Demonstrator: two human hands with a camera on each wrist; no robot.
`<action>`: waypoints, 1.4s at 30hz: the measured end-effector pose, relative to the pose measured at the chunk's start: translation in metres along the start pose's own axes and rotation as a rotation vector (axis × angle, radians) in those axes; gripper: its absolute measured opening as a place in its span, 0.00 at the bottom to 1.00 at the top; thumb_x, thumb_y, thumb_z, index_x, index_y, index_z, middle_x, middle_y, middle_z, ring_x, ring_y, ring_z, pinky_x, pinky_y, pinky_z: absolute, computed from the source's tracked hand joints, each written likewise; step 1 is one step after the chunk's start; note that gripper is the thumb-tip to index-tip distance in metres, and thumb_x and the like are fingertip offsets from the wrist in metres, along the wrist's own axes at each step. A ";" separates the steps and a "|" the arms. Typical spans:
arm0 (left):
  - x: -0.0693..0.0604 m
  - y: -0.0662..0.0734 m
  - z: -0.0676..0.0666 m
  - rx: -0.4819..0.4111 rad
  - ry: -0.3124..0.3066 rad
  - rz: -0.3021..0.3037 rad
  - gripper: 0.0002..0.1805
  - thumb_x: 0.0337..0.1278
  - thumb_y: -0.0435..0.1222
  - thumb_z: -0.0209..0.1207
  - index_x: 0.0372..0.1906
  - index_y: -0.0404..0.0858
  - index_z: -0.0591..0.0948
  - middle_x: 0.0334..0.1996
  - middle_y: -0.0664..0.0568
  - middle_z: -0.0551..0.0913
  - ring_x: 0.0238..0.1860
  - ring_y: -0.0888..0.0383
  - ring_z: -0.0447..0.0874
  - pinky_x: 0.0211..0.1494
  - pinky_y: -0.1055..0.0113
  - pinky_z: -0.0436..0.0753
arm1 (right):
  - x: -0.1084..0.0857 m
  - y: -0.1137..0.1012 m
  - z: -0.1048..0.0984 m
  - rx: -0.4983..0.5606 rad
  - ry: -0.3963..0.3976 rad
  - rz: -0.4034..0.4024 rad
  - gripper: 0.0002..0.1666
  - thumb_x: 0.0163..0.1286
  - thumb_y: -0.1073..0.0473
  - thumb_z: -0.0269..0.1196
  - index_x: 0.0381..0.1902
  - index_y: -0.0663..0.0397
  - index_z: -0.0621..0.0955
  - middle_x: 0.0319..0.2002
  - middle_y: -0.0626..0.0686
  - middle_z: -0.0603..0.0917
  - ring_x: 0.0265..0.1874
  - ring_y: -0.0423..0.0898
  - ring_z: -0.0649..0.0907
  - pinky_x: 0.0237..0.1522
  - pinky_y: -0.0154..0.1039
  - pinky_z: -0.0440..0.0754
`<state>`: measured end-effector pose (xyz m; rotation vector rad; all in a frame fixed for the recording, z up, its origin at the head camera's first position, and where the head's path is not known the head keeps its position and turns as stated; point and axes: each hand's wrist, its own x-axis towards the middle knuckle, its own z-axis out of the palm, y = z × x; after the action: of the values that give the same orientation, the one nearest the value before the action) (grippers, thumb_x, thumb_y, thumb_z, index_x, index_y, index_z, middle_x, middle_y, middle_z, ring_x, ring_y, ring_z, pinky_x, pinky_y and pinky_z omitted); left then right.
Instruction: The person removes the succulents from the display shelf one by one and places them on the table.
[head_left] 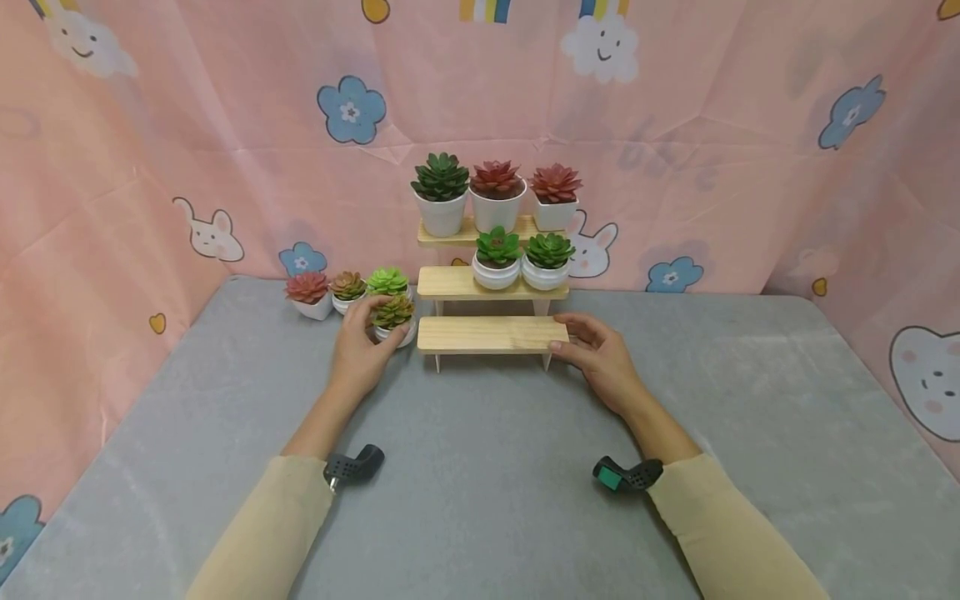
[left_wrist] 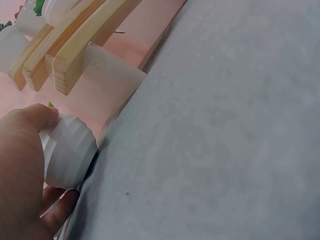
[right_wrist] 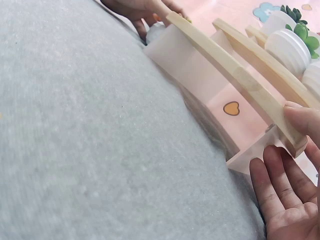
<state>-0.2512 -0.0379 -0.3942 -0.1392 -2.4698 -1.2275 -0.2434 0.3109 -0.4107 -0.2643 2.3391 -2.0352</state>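
Around the white pot [left_wrist: 70, 150] of a yellow-green succulent [head_left: 393, 312], the left hand [head_left: 358, 348] has its thumb and fingers curled; the pot stands on the table left of a three-tier wooden stand. The right hand [head_left: 603, 360] grips the right end of the lowest shelf [head_left: 491, 335], thumb on the front edge [right_wrist: 305, 120], other fingers beside the support leg. Two green succulents [head_left: 498, 250] [head_left: 548, 252] sit on the right of the middle shelf [head_left: 446, 283]. On the top shelf [head_left: 431, 237] stand a dark green succulent [head_left: 440, 179] and two red ones [head_left: 496, 182] [head_left: 555, 185].
Behind and left of the left hand stand a red succulent [head_left: 307, 288], a brownish one [head_left: 348, 286] and a bright green one [head_left: 387, 281], all in white pots on the grey table [head_left: 480, 483]. A pink patterned cloth [head_left: 480, 100] hangs behind the table.
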 end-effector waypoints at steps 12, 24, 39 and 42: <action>0.000 0.000 0.001 -0.007 0.009 0.005 0.25 0.60 0.40 0.68 0.62 0.42 0.77 0.63 0.43 0.74 0.39 0.55 0.71 0.41 0.67 0.72 | -0.001 0.000 0.001 0.037 -0.006 -0.006 0.31 0.70 0.62 0.66 0.68 0.64 0.72 0.62 0.66 0.76 0.47 0.34 0.82 0.46 0.24 0.83; 0.000 0.000 0.000 -0.004 -0.002 -0.004 0.25 0.61 0.41 0.67 0.62 0.42 0.77 0.62 0.43 0.74 0.38 0.54 0.72 0.40 0.67 0.72 | 0.000 0.001 0.000 0.044 -0.006 -0.006 0.31 0.69 0.62 0.66 0.67 0.64 0.72 0.63 0.65 0.76 0.48 0.34 0.82 0.46 0.24 0.83; 0.001 0.000 0.000 -0.010 -0.002 -0.005 0.25 0.61 0.41 0.67 0.62 0.42 0.77 0.63 0.43 0.74 0.40 0.54 0.72 0.41 0.66 0.72 | 0.000 0.001 0.001 0.052 -0.004 -0.006 0.31 0.69 0.63 0.66 0.67 0.65 0.72 0.62 0.65 0.76 0.47 0.33 0.83 0.47 0.25 0.83; 0.001 0.000 0.000 -0.010 -0.003 -0.004 0.25 0.61 0.41 0.67 0.62 0.42 0.77 0.63 0.43 0.74 0.39 0.54 0.72 0.41 0.66 0.72 | 0.000 0.002 0.001 0.053 -0.005 -0.006 0.31 0.69 0.63 0.66 0.67 0.65 0.72 0.62 0.65 0.76 0.47 0.33 0.83 0.47 0.25 0.83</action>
<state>-0.2518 -0.0378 -0.3940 -0.1383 -2.4681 -1.2420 -0.2436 0.3105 -0.4123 -0.2749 2.2798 -2.0933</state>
